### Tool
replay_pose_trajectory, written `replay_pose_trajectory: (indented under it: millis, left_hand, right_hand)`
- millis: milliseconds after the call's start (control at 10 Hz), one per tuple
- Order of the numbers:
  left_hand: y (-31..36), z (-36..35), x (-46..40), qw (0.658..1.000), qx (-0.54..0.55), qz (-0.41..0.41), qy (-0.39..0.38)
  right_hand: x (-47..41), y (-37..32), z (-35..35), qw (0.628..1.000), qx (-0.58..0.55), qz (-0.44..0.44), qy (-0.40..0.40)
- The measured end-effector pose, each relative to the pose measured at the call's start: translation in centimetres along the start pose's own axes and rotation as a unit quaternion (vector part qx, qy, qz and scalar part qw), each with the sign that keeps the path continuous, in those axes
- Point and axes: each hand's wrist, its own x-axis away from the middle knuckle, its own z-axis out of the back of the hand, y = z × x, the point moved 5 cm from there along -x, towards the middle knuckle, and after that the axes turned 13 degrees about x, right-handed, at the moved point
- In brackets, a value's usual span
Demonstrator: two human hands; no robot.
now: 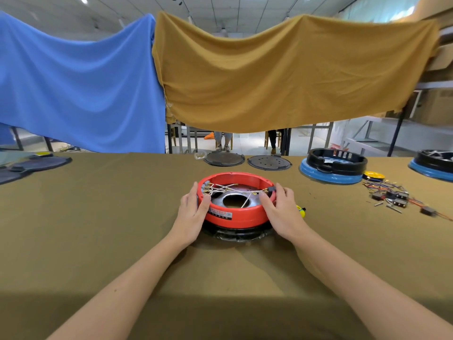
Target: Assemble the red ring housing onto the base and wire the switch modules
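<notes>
Bright, even overhead ceiling lights [83,0]; soft shadows under forearms on table [98,217]. Strong fisheye bending at edges, slight blur in far corners.

Loose switch modules [397,198] cluttering right side

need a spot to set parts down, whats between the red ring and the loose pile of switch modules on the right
Head view: just right of the red ring housing, a small yellow tool pokes out behind the right hand. Beyond it is bare olive cloth up to the switch modules.
</notes>
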Motion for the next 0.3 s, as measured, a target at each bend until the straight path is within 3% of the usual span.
replay_pose_trajectory:
  millis: [300]
  left_hand:
    - [0.6, 0.3, 0.9, 1.0, -0.017, -0.008, -0.006]
  right_hand:
    - [2.4, -1.5, 1.7, 0.996, 0.025, 0.028, -0.084]
